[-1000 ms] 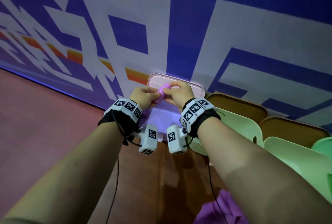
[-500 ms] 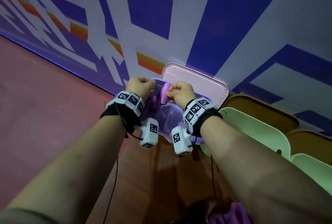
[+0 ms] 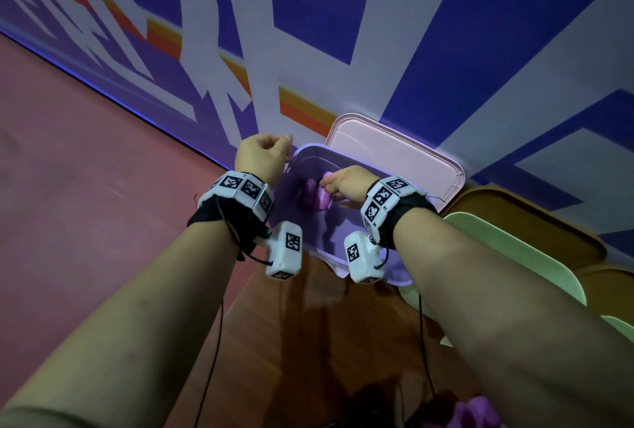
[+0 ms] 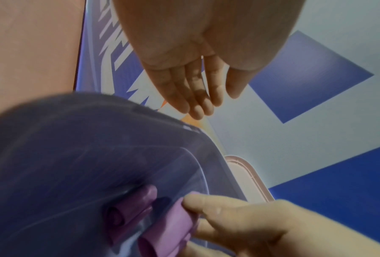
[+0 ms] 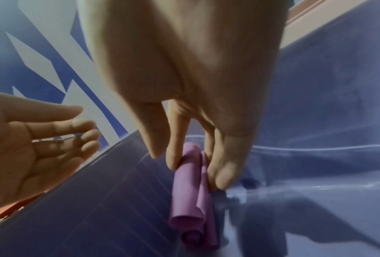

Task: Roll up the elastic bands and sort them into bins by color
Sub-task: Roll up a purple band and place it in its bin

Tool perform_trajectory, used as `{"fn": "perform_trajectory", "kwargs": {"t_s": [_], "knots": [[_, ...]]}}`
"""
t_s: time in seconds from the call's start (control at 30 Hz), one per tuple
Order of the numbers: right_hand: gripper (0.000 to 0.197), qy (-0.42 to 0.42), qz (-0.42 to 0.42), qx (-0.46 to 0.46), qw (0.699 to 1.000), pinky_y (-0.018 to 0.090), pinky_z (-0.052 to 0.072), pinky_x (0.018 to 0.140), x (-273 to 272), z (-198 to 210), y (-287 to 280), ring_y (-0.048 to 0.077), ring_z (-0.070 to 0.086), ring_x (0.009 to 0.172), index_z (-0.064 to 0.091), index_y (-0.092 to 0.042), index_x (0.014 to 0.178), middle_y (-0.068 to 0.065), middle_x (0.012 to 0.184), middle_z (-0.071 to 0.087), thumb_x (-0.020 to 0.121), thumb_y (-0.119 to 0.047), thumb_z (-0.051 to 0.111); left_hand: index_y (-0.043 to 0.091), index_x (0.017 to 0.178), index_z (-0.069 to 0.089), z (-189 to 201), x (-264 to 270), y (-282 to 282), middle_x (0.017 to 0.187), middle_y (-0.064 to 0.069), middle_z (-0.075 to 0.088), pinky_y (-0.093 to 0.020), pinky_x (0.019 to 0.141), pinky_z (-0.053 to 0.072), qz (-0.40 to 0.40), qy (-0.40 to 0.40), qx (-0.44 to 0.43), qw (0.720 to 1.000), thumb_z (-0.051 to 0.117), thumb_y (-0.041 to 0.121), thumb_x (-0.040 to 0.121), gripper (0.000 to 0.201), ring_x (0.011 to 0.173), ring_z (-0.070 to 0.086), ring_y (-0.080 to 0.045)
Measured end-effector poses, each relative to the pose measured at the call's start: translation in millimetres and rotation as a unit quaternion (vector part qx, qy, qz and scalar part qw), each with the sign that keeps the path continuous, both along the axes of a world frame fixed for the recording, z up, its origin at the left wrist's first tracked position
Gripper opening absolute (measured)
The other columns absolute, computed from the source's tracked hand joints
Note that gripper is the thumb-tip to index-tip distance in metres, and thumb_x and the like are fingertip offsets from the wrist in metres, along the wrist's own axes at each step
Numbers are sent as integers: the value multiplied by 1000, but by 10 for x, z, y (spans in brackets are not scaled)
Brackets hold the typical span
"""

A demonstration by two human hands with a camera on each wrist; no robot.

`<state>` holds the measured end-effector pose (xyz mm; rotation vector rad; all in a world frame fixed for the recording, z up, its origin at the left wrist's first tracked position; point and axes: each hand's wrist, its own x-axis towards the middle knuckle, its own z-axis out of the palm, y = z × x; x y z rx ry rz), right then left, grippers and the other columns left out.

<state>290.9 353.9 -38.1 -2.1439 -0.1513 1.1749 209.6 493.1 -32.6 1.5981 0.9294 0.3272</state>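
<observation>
Purple roll (image 5: 189,184): pinched by right hand (image 3: 346,184) inside purple bin (image 3: 308,166), beside another roll (image 4: 129,208), matching colour.
Left hand (image 4: 191,69): relaxed, empty, beside bin's left rim.

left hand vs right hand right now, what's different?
The left hand is open, fingers straight, holding nothing; the right hand pinches the rolled purple band. The left hand is outside the purple bin, by its rim; the right hand reaches inside it. Both wear marker wristbands.

brown wooden surface (image 3: 308,342) carries purple bin (image 3: 322,235), green bins (image 3: 514,256).
</observation>
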Motion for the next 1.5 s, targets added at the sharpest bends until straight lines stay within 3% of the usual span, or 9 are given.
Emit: {"fn": "perform_trajectory", "kwargs": {"t_s": [0.13, 0.33, 0.57, 0.67, 0.83, 0.97, 1.1, 1.23, 1.5], "knots": [[28, 26, 22, -54, 998, 34, 48, 75, 45, -69, 119, 23, 54, 84, 66, -5, 114, 10, 96, 59, 89, -5, 55, 14, 68, 63, -44, -10, 106, 69, -1, 65, -35, 74, 51, -2, -4, -10, 1000, 61, 28, 90, 26, 64, 61, -14], [20, 35, 19, -84, 996, 35, 47, 75, 115, -125, 181, 23, 49, 69, 66, -9, 104, 12, 88, 58, 86, -14, 58, 12, 81, 64, -66, 3, 174, 79, -1, 66, -25, 63, 48, -41, -1, -58, 997, 59, 32, 93, 24, 68, 63, -11], [14, 64, 48, -113, 990, 34, 41, 65, 130, -219, 174, 22, 41, 50, 60, -9, 71, 10, 58, 51, 86, -9, 57, 15, 81, 64, -112, 50, 205, 77, 0, 65, -24, 63, 47, -59, 1, -105, 993, 59, 32, 93, 21, 68, 60, -12], [12, 71, 52, -127, 988, 29, 38, 56, 132, -231, 164, 21, 43, 51, 62, -8, 77, 11, 60, 52, 87, -12, 57, 14, 84, 64, -105, 66, 217, 78, 1, 66, -24, 65, 48, -60, 2, -116, 991, 59, 32, 93, 21, 70, 60, -12], [15, 75, 40, -120, 989, 33, 44, 74, 147, -305, 172, 24, 52, 70, 64, -9, 100, 10, 78, 57, 91, -19, 56, 13, 84, 63, -101, 80, 217, 78, 0, 65, -27, 69, 48, -67, 6, -125, 990, 59, 30, 93, 20, 70, 60, -13], [31, 89, 38, -118, 988, 33, 42, 71, 184, -325, 171, 25, 50, 77, 64, -3, 115, 13, 88, 56, 91, -20, 56, 12, 86, 63, -88, 93, 210, 78, -1, 64, -31, 73, 49, -71, 6, -135, 988, 60, 28, 93, 18, 71, 60, -16], [43, 106, 32, -103, 988, 38, 46, 82, 205, -303, 139, 31, 59, 108, 54, -5, 131, 27, 131, 54, 91, -18, 55, 11, 83, 63, -56, 108, 166, 75, -2, 63, -36, 77, 50, -70, 5, -140, 988, 61, 26, 92, 18, 66, 59, -16], [37, 99, 30, -93, 990, 33, 40, 70, 184, -256, 85, 23, 44, 75, 61, -6, 123, 15, 93, 54, 88, -18, 56, 10, 82, 63, -6, 84, 143, 80, -6, 65, -36, 77, 51, -67, 8, -126, 990, 61, 26, 92, 19, 69, 60, -17], [30, 83, -2, -51, 995, 41, 48, 89, 121, 33, -50, 26, 59, 93, 62, -11, 118, 8, 106, 58, 89, -16, 57, 11, 79, 63, 200, -34, 115, 88, -11, 65, -26, 62, 48, -50, 6, -56, 997, 61, 28, 92, 21, 77, 60, -20]]}}
